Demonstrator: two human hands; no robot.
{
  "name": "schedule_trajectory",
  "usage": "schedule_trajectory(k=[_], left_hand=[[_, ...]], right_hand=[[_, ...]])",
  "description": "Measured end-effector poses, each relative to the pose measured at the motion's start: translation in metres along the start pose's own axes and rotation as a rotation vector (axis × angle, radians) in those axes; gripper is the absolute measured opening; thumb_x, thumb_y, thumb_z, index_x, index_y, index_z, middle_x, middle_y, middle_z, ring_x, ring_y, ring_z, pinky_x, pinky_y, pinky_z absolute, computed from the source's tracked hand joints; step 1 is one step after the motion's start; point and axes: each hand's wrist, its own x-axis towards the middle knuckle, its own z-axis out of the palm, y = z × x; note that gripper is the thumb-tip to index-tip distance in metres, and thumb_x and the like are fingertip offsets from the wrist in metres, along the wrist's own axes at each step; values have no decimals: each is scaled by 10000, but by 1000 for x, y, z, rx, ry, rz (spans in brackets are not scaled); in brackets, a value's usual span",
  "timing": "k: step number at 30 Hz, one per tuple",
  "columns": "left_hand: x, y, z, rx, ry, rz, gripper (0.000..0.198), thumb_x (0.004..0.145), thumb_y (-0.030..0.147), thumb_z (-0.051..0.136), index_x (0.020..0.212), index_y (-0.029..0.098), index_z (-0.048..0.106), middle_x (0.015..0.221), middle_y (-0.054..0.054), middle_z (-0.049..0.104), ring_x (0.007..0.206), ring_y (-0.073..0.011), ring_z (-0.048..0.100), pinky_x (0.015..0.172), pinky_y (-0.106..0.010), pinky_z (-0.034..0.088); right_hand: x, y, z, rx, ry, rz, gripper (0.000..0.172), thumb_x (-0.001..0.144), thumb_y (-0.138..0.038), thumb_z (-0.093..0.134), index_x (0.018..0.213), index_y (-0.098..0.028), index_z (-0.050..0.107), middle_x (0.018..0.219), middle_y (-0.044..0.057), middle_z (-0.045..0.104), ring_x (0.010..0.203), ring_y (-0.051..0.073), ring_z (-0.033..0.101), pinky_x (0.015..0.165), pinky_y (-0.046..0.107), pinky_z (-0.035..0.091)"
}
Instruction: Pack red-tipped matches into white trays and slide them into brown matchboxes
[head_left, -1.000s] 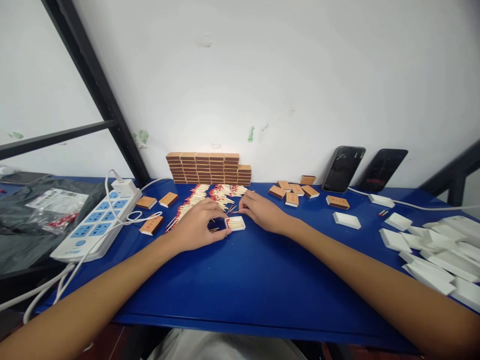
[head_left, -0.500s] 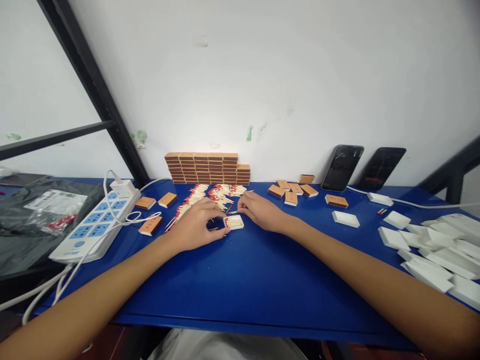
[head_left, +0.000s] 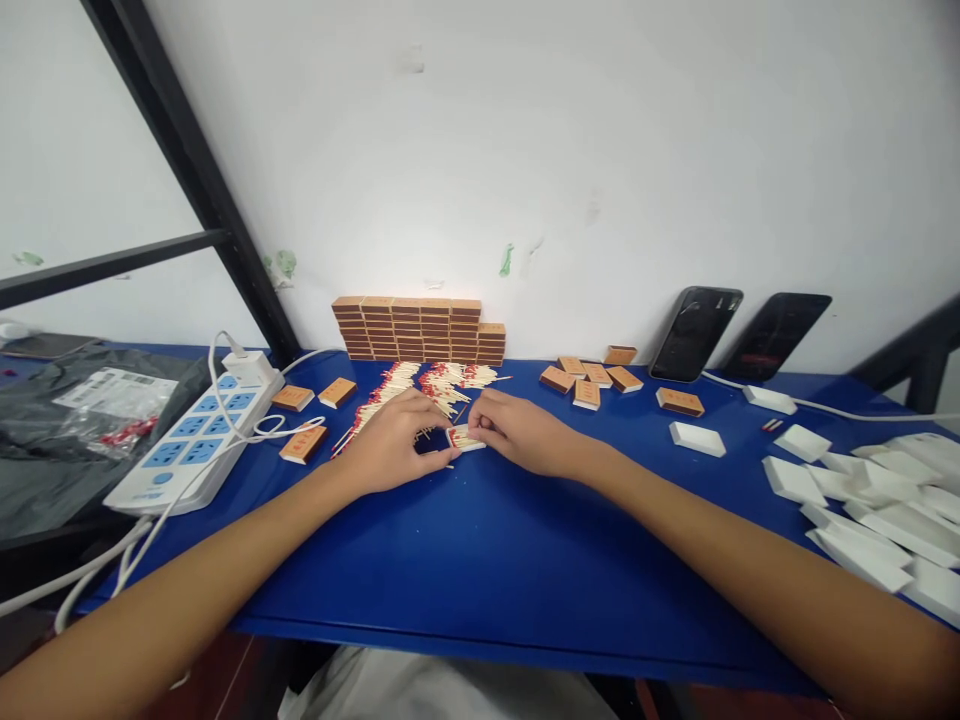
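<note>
The left hand [head_left: 399,442], gripping the tray [head_left: 472,447], should steady it while the right hand [head_left: 517,430], its hold unclear, aligns matches [head_left: 459,435] beneath.

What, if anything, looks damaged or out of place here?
The wall has green patches and scuffs, so its surface looks marred. On the left, a white cable loops loosely across the power strip, which looks untidy.

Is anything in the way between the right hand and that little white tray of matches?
Nothing visible: the right hand reaches over the right end of the white matchbox tray. The left hand is at the opposite end, out of its path.
</note>
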Motion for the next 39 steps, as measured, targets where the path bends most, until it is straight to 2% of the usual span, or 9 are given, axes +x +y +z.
schedule_trajectory(k=[4,10,13,18,22,25,30,34,39], left_hand=[[0,0,0,-31,3,3,225,906,413,791,1041,233,783,1033,-69,767,1008,-259,661,929,-432,531],[0,-3,1,-40,-7,-13,229,906,414,792,1051,237,782,1028,-66,766,1024,-263,667,945,-433,527],[1,-2,0,-48,-22,-11,222,901,400,796,1046,234,785,1011,-68,765,998,-258,669,931,-429,528],[1,4,-2,-43,-19,13,207,909,388,780,1046,233,791,991,-76,761,984,-261,663,907,-431,533],[1,6,-3,-52,-16,32,204,912,381,779,1059,239,787,987,-69,751,979,-256,655,907,-424,531],[0,6,-2,-41,-19,36,212,912,394,781,1054,237,787,973,-70,745,977,-260,646,895,-421,531],[0,8,-3,-43,-8,38,204,918,380,776,1051,225,785,987,-66,743,976,-250,640,898,-413,535],[0,10,-4,-51,-14,39,204,915,374,778,1062,232,784,1005,-64,744,985,-246,645,905,-409,540],[0,10,-4,-42,-15,43,212,922,375,771,1068,222,783,991,-68,744,982,-246,641,898,-406,542]], right_hand=[[3,11,-1,93,92,8,117,995,-244,604,899,-196,652,892,44,633,791,169,577,723,296,445],[8,23,4,215,127,46,157,996,-311,604,932,-189,680,831,16,626,714,151,546,678,282,445],[11,25,11,152,145,-10,161,1019,-260,566,1079,-199,702,884,25,616,772,160,561,742,293,449],[12,29,15,15,122,-12,173,1047,-302,550,1041,-206,694,960,51,615,837,180,586,776,304,443],[10,28,15,-25,111,-8,203,1063,-292,523,1194,-240,668,1023,54,642,877,190,607,787,309,437],[9,26,15,-64,101,-1,175,1061,-287,524,1123,-237,679,1043,60,645,859,187,609,776,311,434],[6,37,9,-89,141,20,173,1028,-360,595,957,-208,635,912,45,651,836,196,603,749,312,433],[4,51,2,-76,174,41,81,964,-278,649,967,-201,626,927,45,664,811,185,604,729,304,439],[4,56,-2,-100,163,102,95,972,-281,637,941,-191,636,908,52,659,795,186,598,714,303,427]])
